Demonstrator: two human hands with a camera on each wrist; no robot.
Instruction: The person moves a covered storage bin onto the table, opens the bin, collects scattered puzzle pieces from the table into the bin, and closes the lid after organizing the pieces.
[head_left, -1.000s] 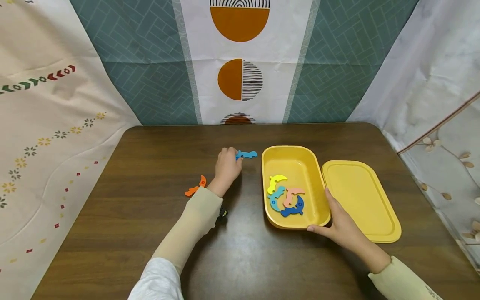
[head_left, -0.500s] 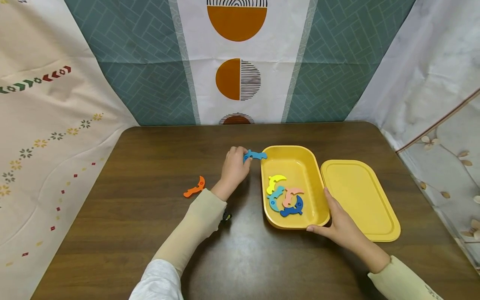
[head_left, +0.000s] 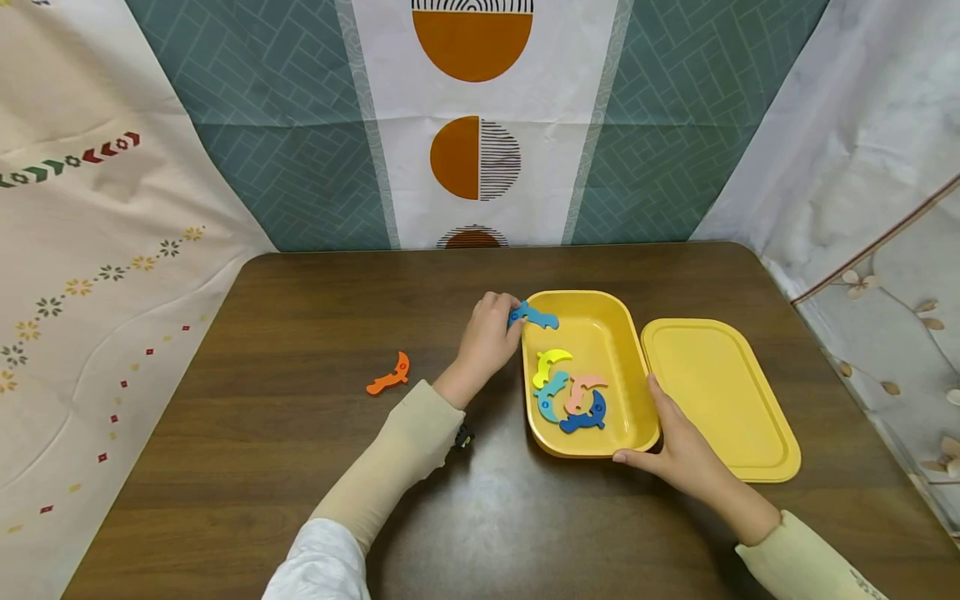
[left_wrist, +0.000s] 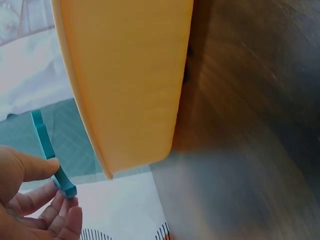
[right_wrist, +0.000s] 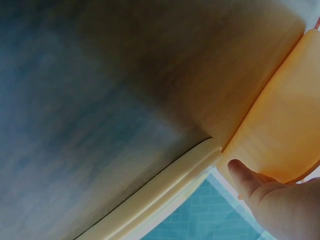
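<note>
My left hand pinches a flat blue curved toy piece between thumb and fingers, over the far left rim of the yellow box. In the left wrist view the piece is seen on edge, beside the box wall. My right hand rests against the box's near right corner, thumb on the near side and fingers along the right side. Inside the box lie a yellow piece, a teal piece, a pink piece and a dark blue piece.
An orange piece lies on the brown table, left of my left forearm. The flat yellow lid lies just right of the box. Patterned cloths hang behind the table and along both sides.
My left hand has carried the blue piece to the right, from the table area left of the box to over its far left rim. My right hand stays at the box corner.
</note>
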